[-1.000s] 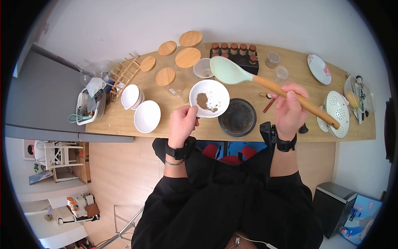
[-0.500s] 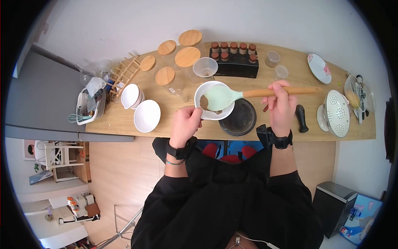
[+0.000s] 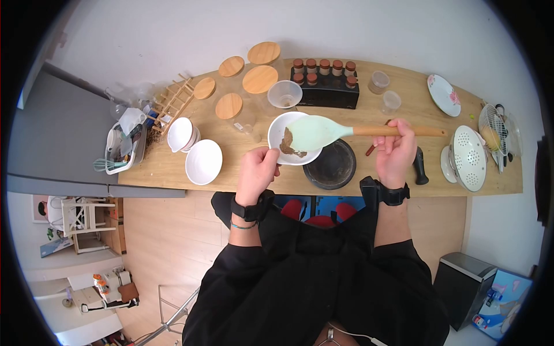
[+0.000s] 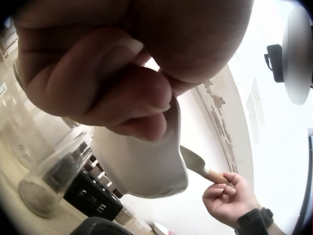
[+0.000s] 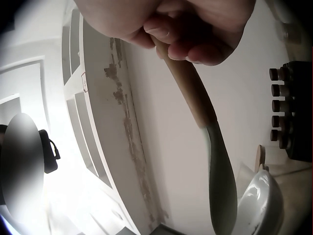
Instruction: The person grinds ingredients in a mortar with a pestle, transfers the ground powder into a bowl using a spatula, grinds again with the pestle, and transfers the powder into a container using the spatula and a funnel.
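My left hand [image 3: 258, 170] pinches the near left rim of a white bowl [image 3: 274, 134], thumb over the edge and fingers curled beneath. Brown powder [image 3: 287, 143] lies inside it. A mint-green spoon [image 3: 318, 133] with a wooden handle is in my right hand [image 3: 397, 153], gripped near mid-handle. Its broad head overlaps the right half of the bowl, hiding part of the inside. The right wrist view has the spoon head [image 5: 222, 191] beside the bowl [image 5: 266, 205]. From the left wrist, the bowl's underside [image 4: 139, 156] shows, raised above the table.
A dark round dish [image 3: 332, 167] stands just below the bowl. Behind are a black spice rack [image 3: 323, 97], a clear plastic cup [image 3: 284, 95] and jars with wooden lids [image 3: 260, 79]. Another white bowl [image 3: 203, 162] sits left; a white colander [image 3: 468, 158] and black-handled tool [image 3: 420, 167] are right.
The spoon has come down from a raised tilt on the right to lie level over the bowl, then slid slightly right. My left hand's bowl has shifted slightly.
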Tool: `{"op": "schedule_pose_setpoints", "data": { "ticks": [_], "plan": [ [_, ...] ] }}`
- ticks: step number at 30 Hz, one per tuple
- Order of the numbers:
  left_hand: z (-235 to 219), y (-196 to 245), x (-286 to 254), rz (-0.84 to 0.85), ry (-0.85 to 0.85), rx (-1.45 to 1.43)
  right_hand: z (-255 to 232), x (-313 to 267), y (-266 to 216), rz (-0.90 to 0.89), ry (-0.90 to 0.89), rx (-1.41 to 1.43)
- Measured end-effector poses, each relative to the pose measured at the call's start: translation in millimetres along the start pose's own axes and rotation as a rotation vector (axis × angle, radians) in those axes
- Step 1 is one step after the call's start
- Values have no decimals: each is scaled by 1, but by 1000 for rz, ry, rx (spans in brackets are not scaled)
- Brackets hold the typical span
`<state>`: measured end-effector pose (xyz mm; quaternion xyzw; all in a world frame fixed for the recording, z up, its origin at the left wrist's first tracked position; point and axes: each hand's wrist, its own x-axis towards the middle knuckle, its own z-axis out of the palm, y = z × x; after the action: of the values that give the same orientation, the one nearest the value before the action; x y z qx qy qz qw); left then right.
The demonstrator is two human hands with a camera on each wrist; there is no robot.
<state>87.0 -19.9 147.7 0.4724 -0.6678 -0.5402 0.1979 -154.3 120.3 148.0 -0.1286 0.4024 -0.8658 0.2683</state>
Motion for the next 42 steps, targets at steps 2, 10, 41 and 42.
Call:
{"op": "schedule_pose_setpoints", "data": {
  "ticks": [2, 10, 41, 42],
  "plan": [
    [0, 0, 1, -7, 8, -14, 2, 0, -10, -17, 9, 12],
    [-2, 3, 1, -11, 37, -21, 26, 6, -25, -242, -69, 52],
    [0, -1, -2, 18, 20, 32, 25, -12, -16, -189, -122, -375],
    [1, 0, -2, 22, 9, 30, 21, -10, -11, -134, -131, -314]
  ]
}}
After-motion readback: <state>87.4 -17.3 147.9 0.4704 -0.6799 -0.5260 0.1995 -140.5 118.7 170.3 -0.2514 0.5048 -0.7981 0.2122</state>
